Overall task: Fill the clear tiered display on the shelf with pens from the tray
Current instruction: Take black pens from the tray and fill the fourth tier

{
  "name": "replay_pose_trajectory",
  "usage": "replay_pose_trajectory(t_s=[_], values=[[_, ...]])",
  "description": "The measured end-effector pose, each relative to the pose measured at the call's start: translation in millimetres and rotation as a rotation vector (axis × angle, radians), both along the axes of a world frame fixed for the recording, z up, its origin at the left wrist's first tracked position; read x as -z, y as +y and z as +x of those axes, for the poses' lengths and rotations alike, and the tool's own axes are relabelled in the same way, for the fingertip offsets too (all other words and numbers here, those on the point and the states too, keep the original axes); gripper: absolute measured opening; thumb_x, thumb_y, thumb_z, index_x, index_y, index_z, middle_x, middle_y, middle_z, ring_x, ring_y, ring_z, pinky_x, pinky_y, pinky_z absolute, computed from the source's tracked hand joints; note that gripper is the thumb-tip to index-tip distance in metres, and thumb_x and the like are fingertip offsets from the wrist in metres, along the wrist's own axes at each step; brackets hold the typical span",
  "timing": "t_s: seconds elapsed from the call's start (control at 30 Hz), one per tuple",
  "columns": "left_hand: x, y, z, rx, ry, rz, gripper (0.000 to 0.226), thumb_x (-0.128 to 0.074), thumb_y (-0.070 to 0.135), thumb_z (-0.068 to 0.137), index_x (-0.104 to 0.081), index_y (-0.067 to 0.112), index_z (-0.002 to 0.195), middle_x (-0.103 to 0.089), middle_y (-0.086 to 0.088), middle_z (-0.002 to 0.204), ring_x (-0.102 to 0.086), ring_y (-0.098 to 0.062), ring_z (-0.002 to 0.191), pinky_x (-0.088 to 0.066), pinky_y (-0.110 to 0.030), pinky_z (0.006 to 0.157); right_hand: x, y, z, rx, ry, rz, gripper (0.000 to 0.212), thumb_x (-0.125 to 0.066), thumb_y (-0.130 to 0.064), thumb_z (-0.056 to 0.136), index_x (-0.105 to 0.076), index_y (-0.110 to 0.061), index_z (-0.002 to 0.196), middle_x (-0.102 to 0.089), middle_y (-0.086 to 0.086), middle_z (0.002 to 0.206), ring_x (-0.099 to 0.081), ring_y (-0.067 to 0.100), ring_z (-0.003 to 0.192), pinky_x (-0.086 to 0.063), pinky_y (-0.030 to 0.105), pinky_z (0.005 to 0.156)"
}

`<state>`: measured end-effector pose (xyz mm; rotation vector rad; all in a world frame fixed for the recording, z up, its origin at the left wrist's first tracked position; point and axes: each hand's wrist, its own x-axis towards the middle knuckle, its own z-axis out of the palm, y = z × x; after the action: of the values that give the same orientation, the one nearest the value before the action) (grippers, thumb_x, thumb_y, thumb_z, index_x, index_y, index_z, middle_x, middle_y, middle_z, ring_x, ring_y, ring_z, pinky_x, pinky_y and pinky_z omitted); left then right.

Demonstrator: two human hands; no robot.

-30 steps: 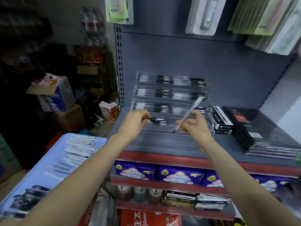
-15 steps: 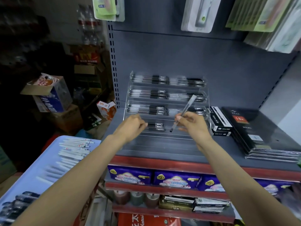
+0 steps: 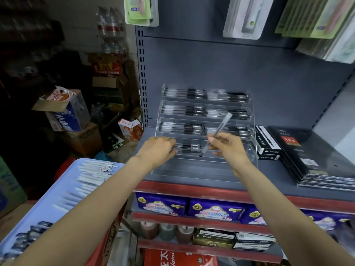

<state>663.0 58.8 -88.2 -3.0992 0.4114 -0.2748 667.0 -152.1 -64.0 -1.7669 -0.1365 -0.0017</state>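
Observation:
The clear tiered display (image 3: 249, 150) stands on the grey shelf; its three upper tiers hold rows of black-and-clear pens. On the fourth tier lie pens (image 3: 189, 147), and my left hand (image 3: 159, 150) rests its fingertips on their left end. My right hand (image 3: 228, 148) pinches a slim pen with a frosted cap (image 3: 221, 129), tilted with the cap up and the dark tip down over the fourth tier. The light blue tray (image 3: 48, 204) at lower left carries several white pens and several dark pens.
Black boxed pens (image 3: 266, 144) and a stack of black diaries (image 3: 307, 156) lie right of the display. Packaged goods hang above. Lower shelves hold purple packs and boxes. Cardboard boxes (image 3: 65, 110) pile up on the left.
Both hands have dropped slightly toward the fourth tier; my left hand has settled flatter on the pens there, and the pen in my right hand has come lower and nearer the tier.

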Motion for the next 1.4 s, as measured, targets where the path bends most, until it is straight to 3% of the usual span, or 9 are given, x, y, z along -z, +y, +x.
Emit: replay_pose_trajectory(t_s=[0.2, 0.3, 0.43, 0.7, 0.87, 1.0, 1.13, 1.2, 1.4], values=[[4, 1, -4, -0.042, -0.024, -0.032, 0.032, -0.037, 0.033, 0.099, -0.052, 0.012, 0.119, -0.057, -0.006, 0.121, -0.051, -0.025, 0.113, -0.035, -0.034, 0.092, 3, 4, -9, 0.003, 0.021, 0.048, 0.011, -0.059, -0.004, 0.089, -0.063, -0.014, 0.088, -0.068, 0.005, 0.082, -0.065, 0.01, 0.069, -0.054, 0.017, 0.066], [6, -6, -13, 0.056, -0.096, -0.33, 0.033, -0.043, 0.031, 0.097, -0.052, 0.016, 0.125, -0.056, -0.002, 0.123, -0.049, -0.02, 0.118, -0.036, -0.032, 0.096, 7, 8, -14, -0.005, 0.022, 0.091, 0.011, -0.06, -0.001, 0.087, -0.062, -0.011, 0.087, -0.068, 0.008, 0.081, -0.067, 0.004, 0.061, -0.055, 0.014, 0.064], [0, -22, -26, 0.175, 0.107, -0.745, 0.027, -0.059, 0.024, 0.091, -0.062, 0.014, 0.115, -0.069, -0.001, 0.105, -0.062, -0.011, 0.096, -0.047, -0.021, 0.087, 15, 17, -22, -0.019, 0.048, 0.167, 0.01, -0.06, 0.0, 0.087, -0.062, -0.01, 0.084, -0.068, 0.012, 0.081, -0.069, 0.007, 0.065, -0.055, 0.015, 0.065], [9, -7, -33, 0.142, 0.133, -0.661, 0.012, -0.066, 0.008, 0.084, -0.067, 0.011, 0.096, -0.067, 0.0, 0.091, -0.058, -0.007, 0.081, -0.043, -0.003, 0.068, 22, 13, -33, -0.046, 0.101, 0.275, 0.01, -0.061, -0.001, 0.087, -0.062, -0.009, 0.093, -0.069, 0.011, 0.087, -0.071, 0.012, 0.073, -0.057, 0.019, 0.072], [22, 19, -35, 0.069, 0.09, -0.558, 0.011, -0.063, 0.006, 0.086, -0.067, 0.007, 0.096, -0.067, -0.007, 0.095, -0.055, -0.009, 0.08, -0.045, -0.018, 0.076, 34, 13, -29, 0.052, 0.096, 0.27, 0.007, -0.061, -0.005, 0.087, -0.062, -0.011, 0.089, -0.067, 0.008, 0.084, -0.066, 0.016, 0.075, -0.055, 0.022, 0.076], [30, 31, -36, -0.085, -0.086, -0.611, 0.027, -0.06, 0.008, 0.088, -0.06, 0.008, 0.115, -0.055, -0.008, 0.111, -0.057, -0.019, 0.099, -0.046, -0.03, 0.091, 45, 19, -23, 0.106, 0.051, 0.088, 0.012, -0.065, 0.002, 0.083, -0.064, -0.009, 0.078, -0.067, 0.01, 0.083, -0.069, 0.017, 0.072, -0.057, 0.025, 0.08], [39, 41, -37, -0.22, -0.041, -0.675, 0.047, -0.062, 0.014, 0.088, -0.047, 0.008, 0.133, -0.051, -0.013, 0.126, -0.055, -0.028, 0.111, -0.043, -0.038, 0.098, 58, 29, -16, 0.119, -0.041, -0.305, 0.005, -0.072, -0.007, 0.079, -0.07, -0.012, 0.08, -0.068, 0.006, 0.08, -0.065, 0.02, 0.08, -0.052, 0.026, 0.082], [42, 44, -37, -0.237, -0.003, -0.72, 0.048, -0.063, 0.017, 0.088, -0.048, 0.007, 0.133, -0.059, -0.013, 0.123, -0.06, -0.027, 0.107, -0.045, -0.036, 0.097, 61, 34, -13, 0.082, -0.12, -0.539, 0.008, -0.071, -0.012, 0.08, -0.073, -0.01, 0.088, -0.07, 0.004, 0.086, -0.062, 0.015, 0.081, -0.046, 0.018, 0.078], [46, 46, -38, -0.213, 0.006, -0.815, 0.034, -0.062, 0.018, 0.089, -0.06, 0.003, 0.12, -0.068, -0.011, 0.112, -0.064, -0.02, 0.102, -0.045, -0.025, 0.091, 59, 43, -10, 0.066, -0.227, -1.065, 0.013, -0.063, -0.025, 0.089, -0.071, -0.019, 0.096, -0.068, 0.003, 0.104, -0.063, 0.027, 0.097, -0.05, 0.036, 0.076]])
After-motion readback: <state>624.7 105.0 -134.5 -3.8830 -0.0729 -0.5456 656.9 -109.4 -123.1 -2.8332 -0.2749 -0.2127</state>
